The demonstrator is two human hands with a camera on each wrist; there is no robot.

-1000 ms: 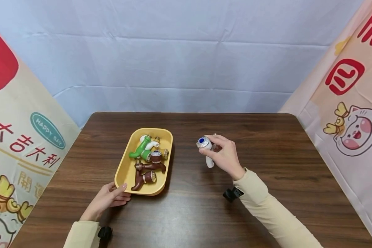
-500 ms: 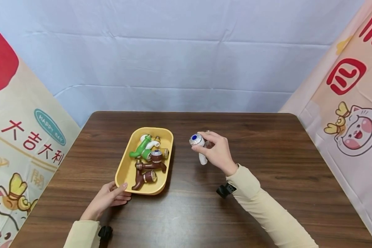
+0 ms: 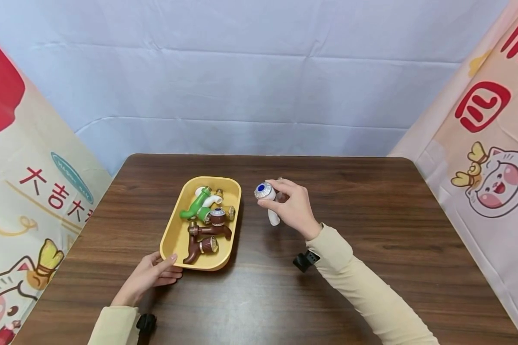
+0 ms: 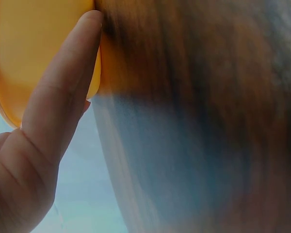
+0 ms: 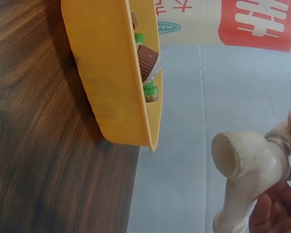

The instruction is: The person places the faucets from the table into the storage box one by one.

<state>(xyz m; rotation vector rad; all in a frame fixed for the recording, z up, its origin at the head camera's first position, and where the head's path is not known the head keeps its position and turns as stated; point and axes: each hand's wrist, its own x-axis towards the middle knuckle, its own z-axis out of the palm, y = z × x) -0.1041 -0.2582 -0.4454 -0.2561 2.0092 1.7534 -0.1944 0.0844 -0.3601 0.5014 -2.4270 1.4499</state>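
A white faucet (image 3: 274,218) with a clear, blue-centred knob is held above the table by my right hand (image 3: 293,206), thumb and fingers gripping it near the knob. In the right wrist view the faucet (image 5: 247,162) shows its open spout mouth towards the camera. To its left stands a yellow plastic tray (image 3: 175,235). My left hand (image 3: 147,278) holds the tray's near-left corner, thumb over the rim and fingers beneath. Inside lie a green faucet (image 3: 194,207), a white faucet (image 3: 213,201), an upper brown faucet (image 3: 213,231) and a lower brown faucet (image 3: 193,251), partly overlapping.
A gold-coloured knob (image 3: 229,212) shows at the tray's right side, its body mostly hidden. The dark wooden table (image 3: 371,206) extends around the tray. Pale cloth (image 3: 259,86) hangs behind, with printed banners (image 3: 488,158) on both sides.
My right hand has moved left with the white faucet, closer to the tray. The left hand and the tray have stayed in place.
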